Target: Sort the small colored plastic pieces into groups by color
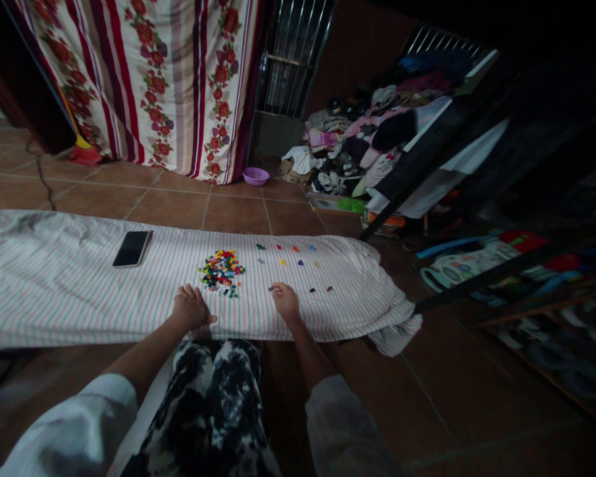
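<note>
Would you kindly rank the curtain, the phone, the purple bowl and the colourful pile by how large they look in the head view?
Largest to smallest:
Curtain
Colourful pile
Phone
Purple bowl

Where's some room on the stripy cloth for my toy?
The striped cloth looks bare left of the phone, though wrinkled, and between the phone and the colourful pile. It's crowded at the pile and around the right hand, where little coloured groups lie.
</note>
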Demonstrator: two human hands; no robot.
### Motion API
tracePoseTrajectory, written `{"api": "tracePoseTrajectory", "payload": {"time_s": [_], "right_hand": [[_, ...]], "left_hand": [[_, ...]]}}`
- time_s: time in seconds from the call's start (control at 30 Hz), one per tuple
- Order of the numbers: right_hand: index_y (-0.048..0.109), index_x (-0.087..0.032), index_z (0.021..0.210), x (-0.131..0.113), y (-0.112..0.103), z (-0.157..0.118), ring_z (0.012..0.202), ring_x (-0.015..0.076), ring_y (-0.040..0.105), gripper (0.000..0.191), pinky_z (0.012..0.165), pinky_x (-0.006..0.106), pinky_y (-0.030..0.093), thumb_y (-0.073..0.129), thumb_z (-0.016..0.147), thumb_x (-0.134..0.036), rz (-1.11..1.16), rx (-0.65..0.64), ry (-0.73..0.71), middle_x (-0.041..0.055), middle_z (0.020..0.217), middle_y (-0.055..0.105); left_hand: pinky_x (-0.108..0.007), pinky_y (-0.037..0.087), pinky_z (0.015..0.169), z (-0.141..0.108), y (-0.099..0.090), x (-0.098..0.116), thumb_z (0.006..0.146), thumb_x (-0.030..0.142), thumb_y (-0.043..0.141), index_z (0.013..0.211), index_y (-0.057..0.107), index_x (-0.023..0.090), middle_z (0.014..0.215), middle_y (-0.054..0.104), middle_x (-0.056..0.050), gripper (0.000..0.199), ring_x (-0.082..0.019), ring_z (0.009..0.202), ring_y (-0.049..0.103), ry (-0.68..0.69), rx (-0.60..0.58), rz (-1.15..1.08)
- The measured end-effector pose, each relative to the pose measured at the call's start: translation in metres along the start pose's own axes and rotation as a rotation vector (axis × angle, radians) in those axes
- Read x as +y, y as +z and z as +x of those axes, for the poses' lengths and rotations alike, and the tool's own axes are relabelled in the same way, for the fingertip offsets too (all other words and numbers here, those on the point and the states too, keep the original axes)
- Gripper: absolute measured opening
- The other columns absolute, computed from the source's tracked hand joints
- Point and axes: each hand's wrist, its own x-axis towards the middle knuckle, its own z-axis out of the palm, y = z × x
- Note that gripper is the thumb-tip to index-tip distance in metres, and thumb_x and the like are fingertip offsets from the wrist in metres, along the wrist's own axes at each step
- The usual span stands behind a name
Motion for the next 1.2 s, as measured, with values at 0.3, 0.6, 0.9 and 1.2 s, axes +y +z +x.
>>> {"api": "tracePoseTrajectory", "payload": {"time_s": [0.3,0.6,0.9,1.2], "right_hand": [[0.067,-0.017,0.100,-0.012,0.002,-0.015,0.090,0.0172,0.060,0.029,0.085,0.028,0.047,0.043,0.083,-0.017,0.025,0.108,-0.066,0.0075,0.095,0.067],[0.068,-0.022,0.100,-0.046,0.024,-0.032,0.087,0.0144,0.060,0.024,0.083,0.024,0.046,0.049,0.086,-0.017,0.047,-0.126,-0.262,0.0036,0.094,0.065],[0.069,-0.025,0.100,-0.073,0.040,-0.017,0.092,0.0141,0.059,0.023,0.083,0.023,0.044,0.050,0.090,-0.019,-0.016,-0.241,-0.312,0.0029,0.097,0.064],[0.068,-0.028,0.105,-0.081,0.047,-0.003,0.090,0.0148,0.058,0.027,0.080,0.024,0.043,0.050,0.088,-0.017,-0.118,-0.313,-0.297,0.0024,0.100,0.062]], "left_hand": [[-0.048,0.036,0.094,-0.001,0.001,0.000,0.078,0.069,0.041,0.139,0.029,-0.011,0.142,0.028,-0.042,0.100,-0.052,0.130,0.033,0.009,0.014,0.028],[-0.051,0.034,0.096,0.003,0.005,0.000,0.077,0.069,0.043,0.140,0.028,-0.010,0.142,0.027,-0.042,0.102,-0.054,0.131,0.030,-0.002,0.012,0.011],[-0.051,0.033,0.097,0.003,0.003,0.001,0.076,0.070,0.045,0.140,0.027,-0.010,0.143,0.025,-0.042,0.104,-0.053,0.132,0.029,-0.013,0.000,-0.007],[-0.051,0.034,0.096,-0.002,-0.004,0.002,0.077,0.069,0.044,0.140,0.027,-0.010,0.143,0.023,-0.042,0.103,-0.053,0.132,0.029,-0.010,-0.011,-0.002]]}}
